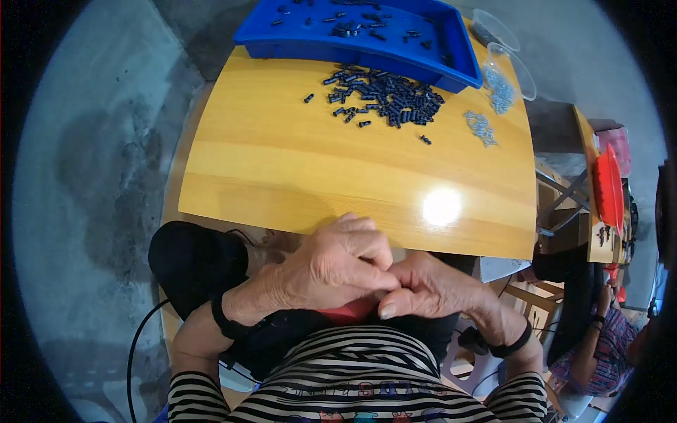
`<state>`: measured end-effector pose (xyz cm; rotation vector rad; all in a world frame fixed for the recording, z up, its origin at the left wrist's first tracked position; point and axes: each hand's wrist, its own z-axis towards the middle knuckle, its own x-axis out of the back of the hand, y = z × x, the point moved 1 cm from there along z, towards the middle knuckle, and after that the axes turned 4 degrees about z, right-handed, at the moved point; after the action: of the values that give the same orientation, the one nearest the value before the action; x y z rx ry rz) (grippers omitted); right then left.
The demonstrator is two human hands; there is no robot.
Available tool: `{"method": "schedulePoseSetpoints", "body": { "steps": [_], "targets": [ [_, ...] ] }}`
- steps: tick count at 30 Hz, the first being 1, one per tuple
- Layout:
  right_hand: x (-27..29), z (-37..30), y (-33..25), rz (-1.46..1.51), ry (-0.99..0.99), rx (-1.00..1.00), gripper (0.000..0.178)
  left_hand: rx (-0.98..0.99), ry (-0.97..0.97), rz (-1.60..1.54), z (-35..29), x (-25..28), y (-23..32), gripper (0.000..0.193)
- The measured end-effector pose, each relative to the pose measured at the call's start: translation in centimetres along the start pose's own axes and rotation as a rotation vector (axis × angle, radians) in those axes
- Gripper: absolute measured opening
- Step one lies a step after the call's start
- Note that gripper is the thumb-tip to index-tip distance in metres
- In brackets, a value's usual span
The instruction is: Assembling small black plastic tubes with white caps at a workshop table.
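Both hands meet over the lap, just off the near edge of the yellow wooden counter (317,169). The left hand (345,257) has curled fingers pressed against the right hand (430,285), whose thumb points leftward; whatever either grip pinches is hidden — I cannot tell. Small black cylindrical parts (402,99) lie heaped before the blue tray (338,56), which holds more; silvery screw-like pieces (482,129) lie to the right, near a clear plastic cup (529,83). The step in hand appears to be close fingertip work — the next move probably calls for steady, light finger pressure.
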<state>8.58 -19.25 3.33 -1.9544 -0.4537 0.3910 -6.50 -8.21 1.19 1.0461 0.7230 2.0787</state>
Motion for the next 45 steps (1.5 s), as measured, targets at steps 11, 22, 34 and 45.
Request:
{"method": "schedulePoseSetpoints", "body": {
  "steps": [11,22,34,45],
  "targets": [
    [-8.2,-0.9,8.3,0.568,0.251,-0.036,0.031,0.065,-0.196,-0.161,-4.5,-4.5,-0.2,0.010],
    [-8.6,0.0,10.5,0.784,0.277,0.034,0.028,0.065,-0.247,-0.159,-4.4,-5.0,-1.8,0.011],
    [-4.6,0.4,3.6,0.430,0.312,0.216,0.047,-0.009,-0.106,-0.118,-0.4,0.1,-0.9,0.023],
    [-1.3,3.9,0.8,0.471,0.331,0.116,0.041,0.013,-0.026,-0.093,0.7,3.2,-3.0,0.020]
  ]
}}
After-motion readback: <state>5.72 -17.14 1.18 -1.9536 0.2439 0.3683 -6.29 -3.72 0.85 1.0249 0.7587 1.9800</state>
